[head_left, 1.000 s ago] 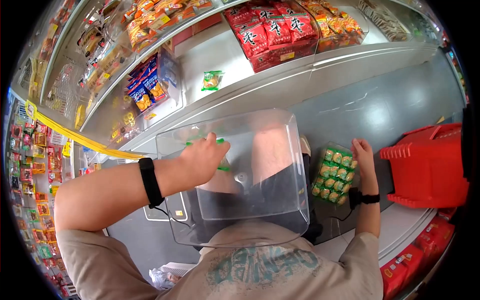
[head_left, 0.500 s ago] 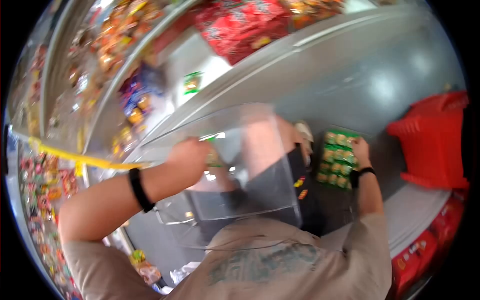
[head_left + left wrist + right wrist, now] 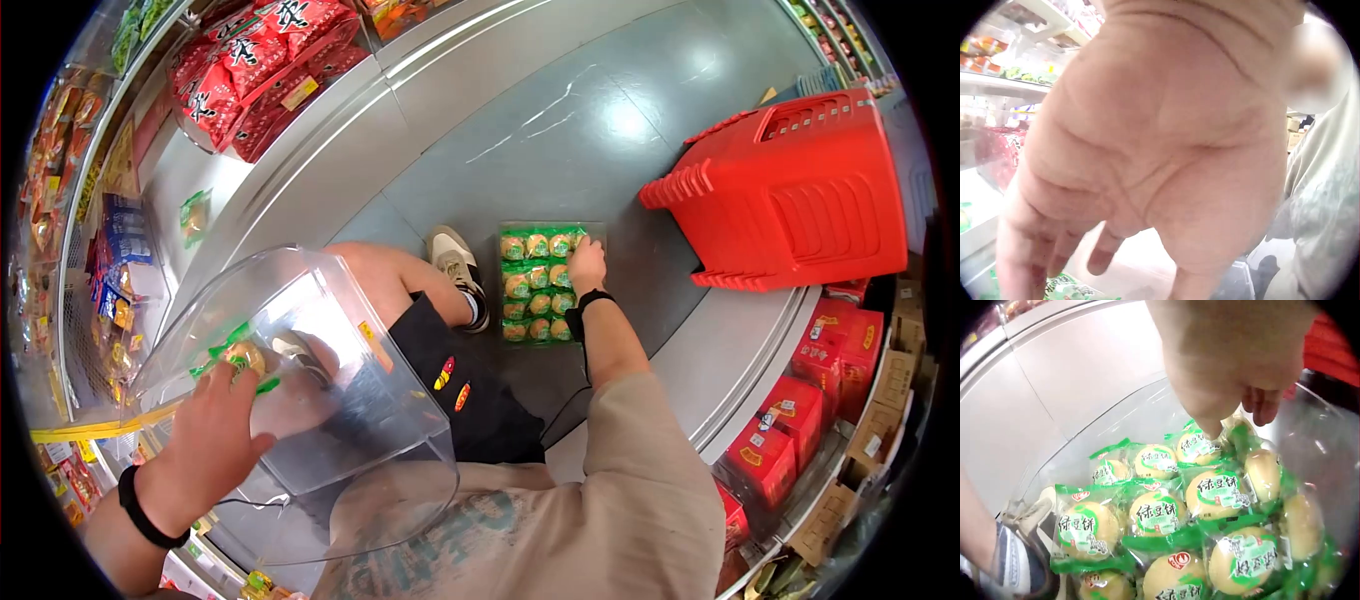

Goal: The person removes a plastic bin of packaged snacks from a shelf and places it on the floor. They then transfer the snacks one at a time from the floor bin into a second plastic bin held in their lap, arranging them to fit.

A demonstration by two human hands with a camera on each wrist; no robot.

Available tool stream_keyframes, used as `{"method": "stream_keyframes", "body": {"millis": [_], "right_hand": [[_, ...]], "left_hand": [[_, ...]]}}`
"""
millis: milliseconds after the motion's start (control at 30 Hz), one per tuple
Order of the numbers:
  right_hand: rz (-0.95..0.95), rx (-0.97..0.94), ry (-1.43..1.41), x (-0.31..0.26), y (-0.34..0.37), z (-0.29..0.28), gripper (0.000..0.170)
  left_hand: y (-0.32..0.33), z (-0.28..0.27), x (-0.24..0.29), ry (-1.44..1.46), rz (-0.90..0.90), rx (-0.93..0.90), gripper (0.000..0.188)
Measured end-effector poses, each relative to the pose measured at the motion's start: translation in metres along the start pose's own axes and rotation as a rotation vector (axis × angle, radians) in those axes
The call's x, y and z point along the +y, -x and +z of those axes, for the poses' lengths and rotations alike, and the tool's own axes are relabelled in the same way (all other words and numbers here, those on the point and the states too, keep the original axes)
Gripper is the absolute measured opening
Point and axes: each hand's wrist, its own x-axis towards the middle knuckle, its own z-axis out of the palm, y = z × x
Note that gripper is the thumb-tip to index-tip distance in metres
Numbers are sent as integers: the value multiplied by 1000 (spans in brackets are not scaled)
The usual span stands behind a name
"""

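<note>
Your left hand (image 3: 215, 440) reaches over the clear plastic bin (image 3: 400, 375) in front of your torso, its fingers extended and spread apart, not curled around anything; a green-wrapped packet (image 3: 243, 355) lies at the fingertips, and whether they touch it cannot be told. Your right hand (image 3: 588, 265) is lowered to the upper right corner of the clear tray (image 3: 598, 230), which stands on the grey floor (image 3: 545, 115) just beside your shoe (image 3: 457, 272). Its fingers are bent down among the round cakes (image 3: 1157, 515) in green-edged wrappers; the hand itself hides the fingertips, so you cannot be recorded as having hold of one. The cakes lie in rows in that tray, several tilted on edge near your fingers in the right wrist view. A red basket (image 3: 800, 200) stands to the right of the tray, apart from it, with red boxes (image 3: 790, 425) on a shelf nearer you. At upper left, red bags (image 3: 255, 65) fill a shelf container, and one loose green packet (image 3: 195, 218) lies on the white shelf (image 3: 222, 165).
</note>
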Motion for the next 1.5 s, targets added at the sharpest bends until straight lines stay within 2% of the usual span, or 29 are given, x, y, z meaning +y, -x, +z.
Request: {"method": "stream_keyframes", "body": {"millis": [67,133,167,233,267,333,400,467,533,567,633,733,767,800,867,933,967,1000,1067,1200,1267,1300,1400,1433,1500], "right_hand": [[82,0,2,-3,-9,15,36],[18,-17,50,10,-19,19,26],[-1,61,68,7,-15,19,26],[-62,65,-321,28,-32,36,23],[-45,38,-216,3,-16,-3,16],[-76,193,-201,1,-9,-6,20],[-199,284,-259,6,-5,-12,20],[-225,305,-426,8,6,-35,23],[-228,337,-544,-6,31,-83,24],[-232,350,-605,-15,48,-110,25],[-333,381,-761,-33,81,-163,22],[-542,434,-970,-79,152,-254,21],[-824,537,-948,-113,197,-300,26],[-1091,622,-913,-145,238,-336,30],[-1368,408,-590,-178,292,-386,36],[-1578,164,-481,-221,324,-400,36],[-1613,91,-360,-241,332,-402,35],[-1636,13,-234,-258,338,-400,33],[-1610,-17,-99,-288,343,-383,31],[-1414,-34,281,-330,343,-337,31],[-1515,-203,323,-336,320,-290,37],[-1554,-296,338,-339,325,-287,40],[-1630,-473,45,-325,344,-292,42],[-1684,-459,-38,-324,341,-294,38],[-1660,-435,-68,-319,330,-310,36]], "left_hand": [[7,-6,2,112,52,-108,78],[1,1,-14,91,166,-80,77],[-1,3,-18,47,183,-64,75],[0,3,-15,46,87,-145,72],[0,6,-17,31,84,-132,73],[5,7,-19,11,73,-147,73],[3,6,-20,4,63,-174,73],[6,-4,-22,56,85,-219,67],[8,-17,-32,110,146,-256,62],[10,-21,-38,179,198,-183,58],[17,-28,-53,309,295,-27,49],[35,-40,-59,414,347,219,36],[49,-59,-52,592,148,124,29],[52,-54,-53,523,175,133,28],[54,-45,-57,376,229,157,26],[62,-45,-55,315,169,144,28],[64,-45,-53,270,155,152,29],[65,-44,-50,228,147,159,30],[68,-44,-40,229,127,167,32],[55,-30,-37,173,64,73,37],[52,-23,-38,107,89,2,34],[52,-20,-38,61,108,-36,33],[59,-27,-35,-7,142,-129,35],[62,-30,-35,-20,145,-161,36],[54,-16,-33,0,195,-78,45]]}}
